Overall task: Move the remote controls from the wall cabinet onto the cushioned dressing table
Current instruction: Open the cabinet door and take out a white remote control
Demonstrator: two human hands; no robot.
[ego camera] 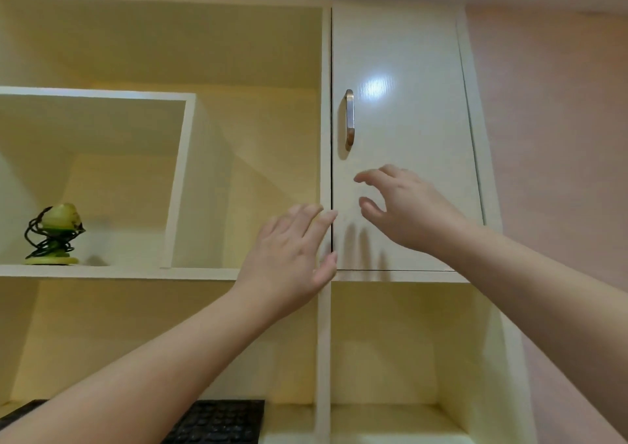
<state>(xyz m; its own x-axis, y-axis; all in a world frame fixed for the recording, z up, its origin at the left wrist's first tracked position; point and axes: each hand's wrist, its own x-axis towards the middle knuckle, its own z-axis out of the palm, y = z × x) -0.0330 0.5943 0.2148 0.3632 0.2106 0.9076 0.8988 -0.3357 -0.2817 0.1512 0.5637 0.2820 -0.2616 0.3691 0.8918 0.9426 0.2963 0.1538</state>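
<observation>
Head view looks up at a cream-white laminate wall cabinet (pixel 326 137) with open shelves on the left and one closed white door (pixel 407 171) on the right, fitted with a vertical brushed-metal bar handle (pixel 349 119). No remote controls show in any open compartment, so they are probably behind that door, though this cannot be confirmed; the cushioned dressing table is out of frame. The left hand (pixel 289 256) is flat and empty, fingers together, with its fingertips lying at the door's hinge-free edge beside the divider. The right hand (pixel 404 209) is empty too, spread wide with curled fingers, hovering in front of the door below the handle and apparently not touching it. A green ornament wrapped in dark wire (pixel 54 234) stands on the left shelf, and a black keyboard (pixel 221 421) lies on the lowest shelf. The likely trouble is the left fingers getting caught or knocked when the door swings out, or loose remotes sliding off the high shelf once it opens unseen.
</observation>
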